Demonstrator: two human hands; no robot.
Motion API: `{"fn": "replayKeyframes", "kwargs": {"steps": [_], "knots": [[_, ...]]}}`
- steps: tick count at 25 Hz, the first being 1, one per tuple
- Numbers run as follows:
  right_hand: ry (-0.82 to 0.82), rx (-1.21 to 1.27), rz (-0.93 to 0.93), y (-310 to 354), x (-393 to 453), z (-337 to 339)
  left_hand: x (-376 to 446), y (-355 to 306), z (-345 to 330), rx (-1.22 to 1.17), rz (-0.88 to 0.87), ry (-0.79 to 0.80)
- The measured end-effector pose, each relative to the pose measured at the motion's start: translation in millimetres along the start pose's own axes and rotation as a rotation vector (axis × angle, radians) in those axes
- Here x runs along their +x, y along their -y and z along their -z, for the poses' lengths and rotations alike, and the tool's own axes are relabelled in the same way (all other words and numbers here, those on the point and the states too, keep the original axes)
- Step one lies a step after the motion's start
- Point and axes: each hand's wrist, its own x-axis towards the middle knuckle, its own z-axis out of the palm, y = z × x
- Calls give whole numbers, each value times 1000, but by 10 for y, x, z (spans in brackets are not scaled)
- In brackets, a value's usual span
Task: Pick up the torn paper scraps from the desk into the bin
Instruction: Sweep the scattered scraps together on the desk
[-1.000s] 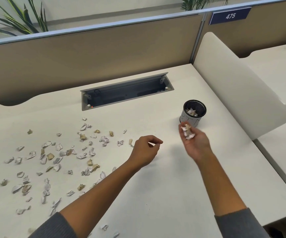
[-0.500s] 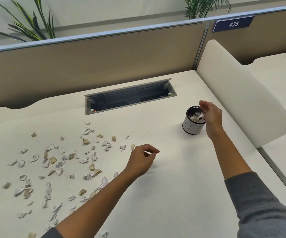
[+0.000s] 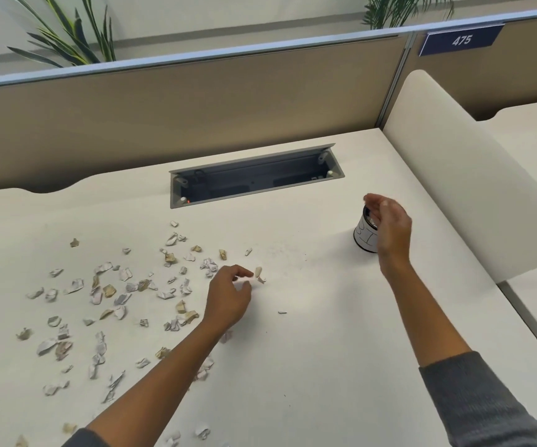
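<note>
Nearest, torn paper scraps point(image 3: 112, 295) litter the desk point(image 3: 325, 366) on the left, the left hand point(image 3: 228, 298) pinching one at their right fringe, bare desktop running right to the bin point(image 3: 364, 235), half hidden behind the loosely spread right hand point(image 3: 389, 224), beside the side divider point(image 3: 473, 175), the open cable tray point(image 3: 255, 175) beyond.

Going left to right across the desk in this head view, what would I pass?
Scattered paper scraps → left hand reaching at a scrap → right hand over the small bin → white divider.
</note>
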Motion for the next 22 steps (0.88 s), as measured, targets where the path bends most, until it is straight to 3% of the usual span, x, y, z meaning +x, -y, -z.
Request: {"fn": "replayKeyframes", "kwargs": {"steps": [6, 12, 16, 22], "knots": [[439, -382, 6, -512, -718, -508, 268, 303, 306, 219, -28, -142], [801, -707, 125, -810, -1091, -916, 452, 468, 404, 438, -76, 58], [926, -862, 166, -864, -1086, -1313, 464, 453, 358, 482, -63, 169], [1115, -1017, 286, -925, -1075, -1666, 270, 532, 442, 585, -119, 200]]}}
